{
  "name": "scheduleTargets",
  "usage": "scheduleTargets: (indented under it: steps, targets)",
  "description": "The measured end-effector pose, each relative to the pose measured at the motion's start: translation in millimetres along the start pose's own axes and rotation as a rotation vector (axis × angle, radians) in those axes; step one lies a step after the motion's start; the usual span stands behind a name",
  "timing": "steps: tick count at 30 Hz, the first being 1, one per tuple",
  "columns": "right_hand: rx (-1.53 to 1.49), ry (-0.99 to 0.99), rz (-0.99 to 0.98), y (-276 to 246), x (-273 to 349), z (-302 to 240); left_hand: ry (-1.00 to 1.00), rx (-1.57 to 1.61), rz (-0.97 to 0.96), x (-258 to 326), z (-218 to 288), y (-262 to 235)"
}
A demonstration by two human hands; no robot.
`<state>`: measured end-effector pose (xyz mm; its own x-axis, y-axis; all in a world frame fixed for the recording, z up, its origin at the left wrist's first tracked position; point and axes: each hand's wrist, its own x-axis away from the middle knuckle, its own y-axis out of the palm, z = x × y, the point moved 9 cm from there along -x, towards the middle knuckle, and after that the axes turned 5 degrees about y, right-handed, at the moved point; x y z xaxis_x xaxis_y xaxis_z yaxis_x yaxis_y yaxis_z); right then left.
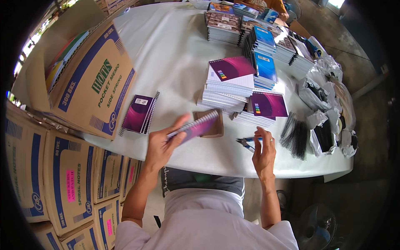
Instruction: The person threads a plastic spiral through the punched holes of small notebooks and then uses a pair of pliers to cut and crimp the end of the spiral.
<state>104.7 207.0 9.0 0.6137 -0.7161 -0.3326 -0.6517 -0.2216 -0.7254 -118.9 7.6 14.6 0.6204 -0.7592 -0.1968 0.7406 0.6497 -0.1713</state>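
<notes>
- Counted one purple spiral notebook (201,128) in left hand (159,145); clamped between thumb and fingers near one end, tilted, slightly blurred, in front of small brown tray (215,130) (one) at table's near side.
- Found right hand (265,157) with fingers bent, just beside or on one pair of blue-handled pliers (249,144); cannot tell whether gripping or only overlapping.
- Counted one small pile of purple notebooks (137,115) left of left hand; at least two in it, with wire spirals along the side.
- Counted two page stacks beyond the hands: taller stack (228,89) under one purple cover set askew, lower stack (255,120) under another, to the right.
- Noted two blue covers (266,66) facing up behind these, with further notebook piles (223,27) farther back; too crowded to count.
- Noted one loose heap of black coils (294,135) right of right hand; at least three plastic bags (321,132) near it, with dark coils showing.
- Counted one open carton (93,85) on white-covered table (175,54), at left; at least six more cartons (68,179) stacked below.
- Glimpsed one co-worker's hand (284,16) at far edge.
- Counted one fan (318,228), lower right.
</notes>
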Motion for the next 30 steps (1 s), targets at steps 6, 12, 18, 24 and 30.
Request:
scheduleTargets:
  steps: [6, 12, 18, 24, 30]
  targets:
    - [0.501, -0.252, -0.060, 21.6, 30.6, 36.4, 0.528, -0.689, 0.029, 14.5, 18.9, 54.7]
    - [-0.054, -0.173, -0.242, 22.1, 51.9, -47.1, 0.505, -0.814, 0.060, 19.5, 10.8, 79.5]
    - [-0.069, -0.237, -0.244, 25.5, 49.4, -70.4, 0.471, -0.847, 0.045, 20.0, 15.1, 82.3]
    - [-0.241, -0.051, -0.505, 34.0, 45.4, -63.0, 0.524, -0.939, 0.068, 22.3, 23.6, 82.1]
    - [-0.627, 0.271, -0.904, 55.8, 39.9, -55.5, 0.577, -0.927, 0.048, 24.2, 37.7, 67.9]
